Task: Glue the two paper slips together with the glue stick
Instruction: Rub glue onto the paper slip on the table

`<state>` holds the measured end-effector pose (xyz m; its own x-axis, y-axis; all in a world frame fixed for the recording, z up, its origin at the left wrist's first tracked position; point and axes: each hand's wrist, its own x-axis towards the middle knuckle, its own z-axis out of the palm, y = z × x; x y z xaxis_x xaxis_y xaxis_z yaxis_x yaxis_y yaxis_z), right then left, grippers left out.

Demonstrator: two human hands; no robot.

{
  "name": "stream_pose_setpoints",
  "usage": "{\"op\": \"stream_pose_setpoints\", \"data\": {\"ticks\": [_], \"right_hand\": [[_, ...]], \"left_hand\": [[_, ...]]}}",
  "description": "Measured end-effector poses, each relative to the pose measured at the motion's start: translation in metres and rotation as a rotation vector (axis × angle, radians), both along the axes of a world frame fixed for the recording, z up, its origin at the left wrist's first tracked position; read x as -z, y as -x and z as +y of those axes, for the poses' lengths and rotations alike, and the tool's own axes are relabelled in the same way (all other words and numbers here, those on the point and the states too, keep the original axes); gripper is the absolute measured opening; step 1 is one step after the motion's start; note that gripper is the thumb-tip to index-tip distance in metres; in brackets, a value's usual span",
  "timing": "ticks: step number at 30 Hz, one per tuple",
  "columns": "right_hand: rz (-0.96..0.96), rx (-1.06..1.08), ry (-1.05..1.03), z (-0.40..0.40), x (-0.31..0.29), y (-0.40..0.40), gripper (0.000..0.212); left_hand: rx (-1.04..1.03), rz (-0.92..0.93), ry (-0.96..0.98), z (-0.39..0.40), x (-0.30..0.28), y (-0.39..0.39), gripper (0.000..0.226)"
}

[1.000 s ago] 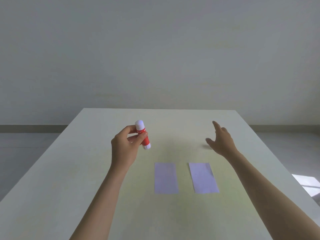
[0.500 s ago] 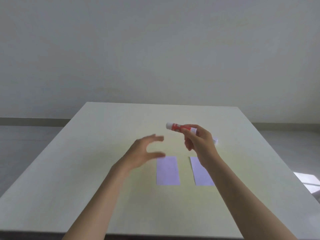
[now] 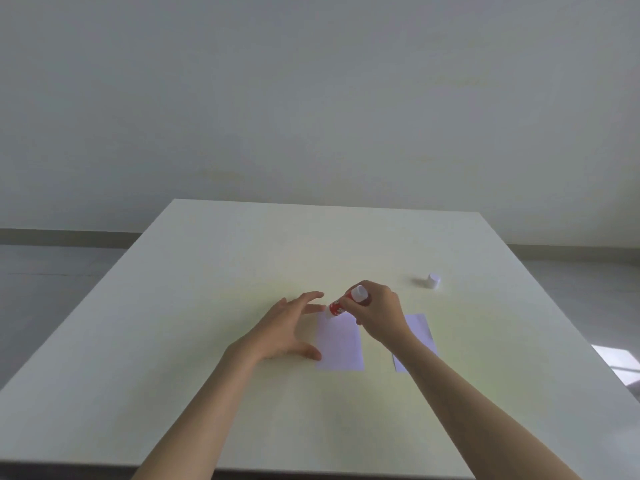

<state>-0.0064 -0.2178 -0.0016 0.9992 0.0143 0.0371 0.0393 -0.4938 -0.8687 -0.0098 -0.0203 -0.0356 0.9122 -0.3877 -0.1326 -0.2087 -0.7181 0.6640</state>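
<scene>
Two pale paper slips lie side by side on the white table [image 3: 173, 358]. My right hand [image 3: 377, 315] grips the red glue stick [image 3: 341, 304], tilted down to the left, its tip touching the far left corner of the left slip [image 3: 341, 344]. My left hand [image 3: 289, 327] rests open on the table beside that slip, with the thumb and a fingertip at its left edge. The right slip [image 3: 420, 329] is partly hidden under my right forearm.
The glue stick's white cap [image 3: 433, 280] stands on the table beyond the right slip. The table's right edge runs close to the slips' side, with floor and a bright patch beyond it.
The glue stick went from my left hand to my right hand. My right hand then lowered it onto the left slip, and my left hand came down flat beside the slip.
</scene>
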Motion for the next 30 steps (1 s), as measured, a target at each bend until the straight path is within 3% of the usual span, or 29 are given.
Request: {"op": "stream_pose_setpoints", "data": {"ticks": [12,20,30], "right_hand": [[0.032,0.001,0.019,0.008,0.007,-0.004,0.011],[0.030,0.058,0.083,-0.002,0.008,-0.010,0.013],[0.037,0.068,0.201,-0.023,-0.005,-0.008,0.017]], "left_hand": [[-0.060,0.092,-0.011,0.004,0.010,-0.003,0.124],[0.068,-0.094,-0.184,0.003,0.006,-0.004,0.110],[0.084,-0.126,-0.258,0.002,0.005,-0.005,0.102]]}}
